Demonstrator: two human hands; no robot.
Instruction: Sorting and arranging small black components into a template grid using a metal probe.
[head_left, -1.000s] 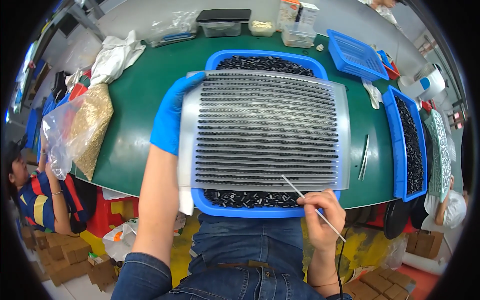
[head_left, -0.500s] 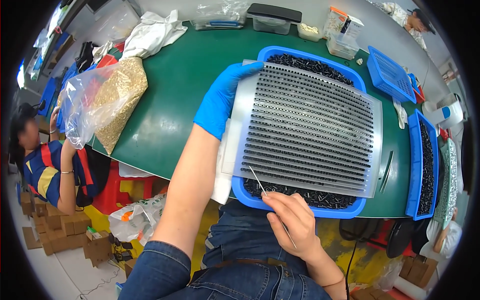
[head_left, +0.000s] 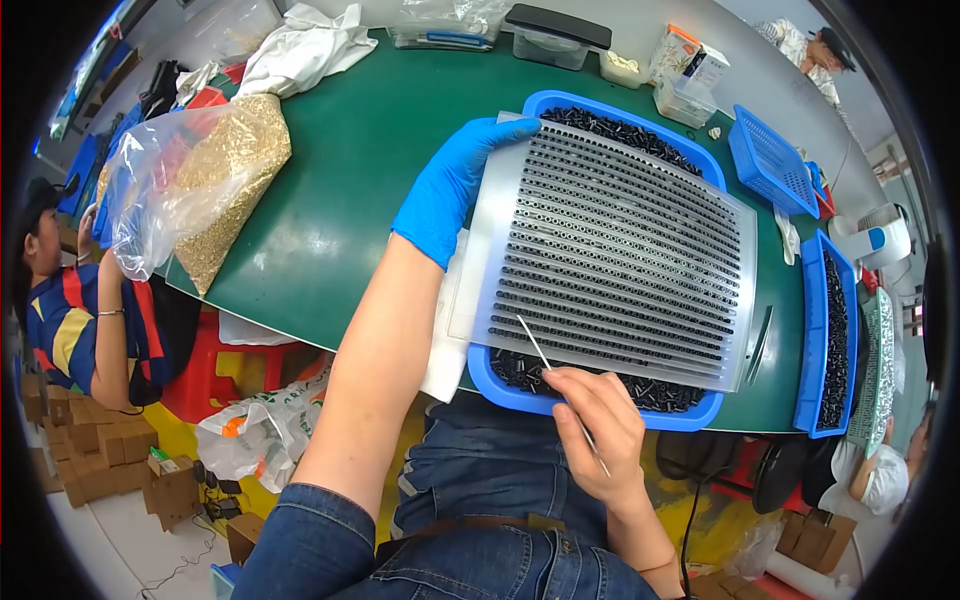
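Note:
My left hand (head_left: 455,185), in a blue glove, grips the upper left corner of a translucent plate (head_left: 615,255) with its thumb over the top. Rows of holes cover the plate, many holding small black cylindrical parts. The plate lies tilted over a blue tub (head_left: 530,397) full of loose black parts (head_left: 625,128). Bare, my right hand (head_left: 600,425) pinches a thin metal rod (head_left: 537,345) between thumb and fingers. The rod's tip points at the lower rows, near the plate's left side; whether it touches I cannot tell.
A plastic bag of gold-coloured small parts (head_left: 240,180) rests on the green table (head_left: 340,190) at left, by a seated person (head_left: 85,310). Tweezers (head_left: 760,345) lie right of the plate. Farther right stand a blue basket (head_left: 770,165) and a blue bin of black parts (head_left: 812,340).
The rod's tip and my right hand have moved slightly right along the plate's lower rows. My left hand keeps its hold. The whole view has shifted a little.

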